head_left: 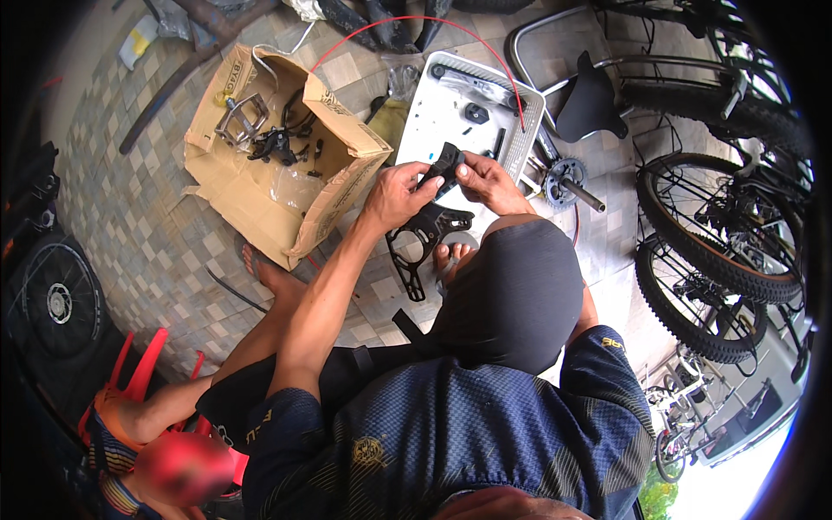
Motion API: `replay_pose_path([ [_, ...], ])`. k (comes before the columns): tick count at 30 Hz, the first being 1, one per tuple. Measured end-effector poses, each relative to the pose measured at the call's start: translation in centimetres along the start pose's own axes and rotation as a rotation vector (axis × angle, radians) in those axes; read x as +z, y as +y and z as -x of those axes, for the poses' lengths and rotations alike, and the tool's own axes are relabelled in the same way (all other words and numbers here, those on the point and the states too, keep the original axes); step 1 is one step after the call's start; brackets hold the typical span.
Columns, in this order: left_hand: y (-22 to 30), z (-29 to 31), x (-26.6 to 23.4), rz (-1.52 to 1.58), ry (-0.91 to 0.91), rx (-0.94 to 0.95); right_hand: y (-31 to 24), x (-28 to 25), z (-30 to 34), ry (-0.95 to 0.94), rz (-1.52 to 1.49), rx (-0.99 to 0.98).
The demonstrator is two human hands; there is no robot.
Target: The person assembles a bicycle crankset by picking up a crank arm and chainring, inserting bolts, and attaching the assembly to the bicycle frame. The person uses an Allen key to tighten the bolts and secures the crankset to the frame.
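My left hand [400, 196] and my right hand [496, 184] meet in front of me, both closed on a small black part [445, 165]. Its upper end sticks out between the fingers, and its exact kind does not show. Just below the hands is a black metal bracket with cut-outs [409, 251], near my foot; whether it is joined to the held part, I cannot tell. Beyond the hands a white tray [414, 121] holds several small black parts. To the left stands an open cardboard box [260, 208] with a pedal [241, 121] and black bike parts inside.
A red cable [416, 17] arches over the tray. At its right are a crankset [568, 180] and a black saddle [589, 106]. Bicycles with knobby tires [724, 230] line the right side. A wheel [59, 302] lies far left; another person [143, 425] sits at lower left.
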State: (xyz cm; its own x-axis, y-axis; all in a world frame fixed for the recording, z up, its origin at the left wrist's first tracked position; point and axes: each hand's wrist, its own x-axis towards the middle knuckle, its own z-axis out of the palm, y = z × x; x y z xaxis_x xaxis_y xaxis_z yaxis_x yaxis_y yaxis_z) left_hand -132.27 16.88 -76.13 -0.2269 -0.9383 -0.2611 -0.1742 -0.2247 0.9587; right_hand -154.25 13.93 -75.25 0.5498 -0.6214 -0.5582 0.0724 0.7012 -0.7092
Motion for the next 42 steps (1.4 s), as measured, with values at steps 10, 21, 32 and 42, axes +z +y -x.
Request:
replay_pose_path([
  [10, 2.6, -0.2, -0.9, -0.531, 0.067, 0.318, -1.1, -1.7, 1.0, 0.185, 0.022, -0.090],
  [21, 4.8, 0.3, -0.8, -0.761, 0.035, 0.432, -4.2, 3.3, -0.4, -0.008, 0.132, -0.186],
  [32, 4.8, 0.3, -0.6, -0.722, -0.041, 0.372, -3.4, 2.0, -0.5, 0.017, 0.005, -0.052],
  [42, 1.3, 0.1, -3.0, -0.419, 0.000, 0.186, 1.6, -1.8, -3.2, 0.293, 0.161, 0.238],
])
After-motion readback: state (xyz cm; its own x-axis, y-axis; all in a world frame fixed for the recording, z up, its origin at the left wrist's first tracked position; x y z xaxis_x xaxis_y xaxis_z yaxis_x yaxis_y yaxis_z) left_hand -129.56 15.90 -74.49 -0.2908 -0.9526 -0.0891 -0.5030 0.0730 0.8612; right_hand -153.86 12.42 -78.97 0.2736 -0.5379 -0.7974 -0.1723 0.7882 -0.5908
